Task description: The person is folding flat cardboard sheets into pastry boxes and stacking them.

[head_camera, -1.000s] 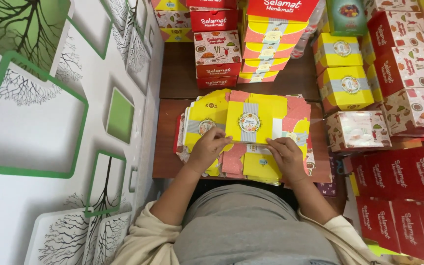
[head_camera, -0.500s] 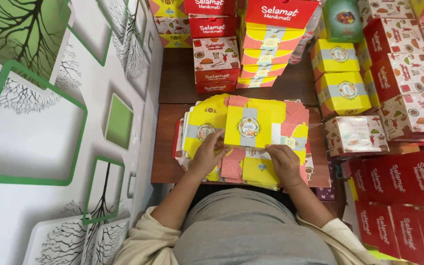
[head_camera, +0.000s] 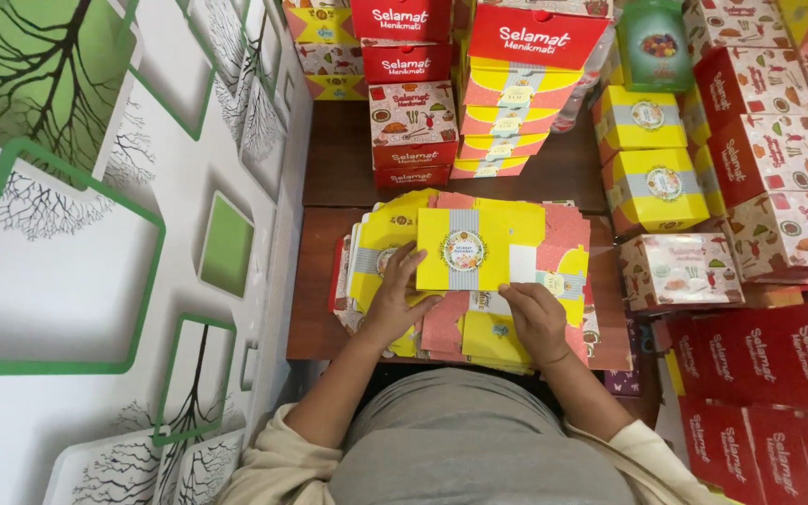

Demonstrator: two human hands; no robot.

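Observation:
A flat yellow and pink cardboard box blank (head_camera: 479, 245) with a round floral label lies on top of a stack of similar flat blanks (head_camera: 367, 271) on a brown wooden table (head_camera: 315, 309). My left hand (head_camera: 396, 295) presses on the blank's left lower edge, fingers spread. My right hand (head_camera: 535, 318) grips its lower right part, near a white flap. Both forearms reach up from my lap.
Stacks of red boxes (head_camera: 404, 56) and yellow boxes (head_camera: 507, 140) stand at the table's far side. Assembled yellow boxes (head_camera: 652, 187) and white patterned boxes (head_camera: 680, 271) sit to the right, with red boxes (head_camera: 778, 374) piled beyond. A white and green tree-patterned wall (head_camera: 123, 252) bounds the left.
The top blank has been folded flatter into a neater rectangle. My right hand slid slightly down and right along its edge; the left hand stays put.

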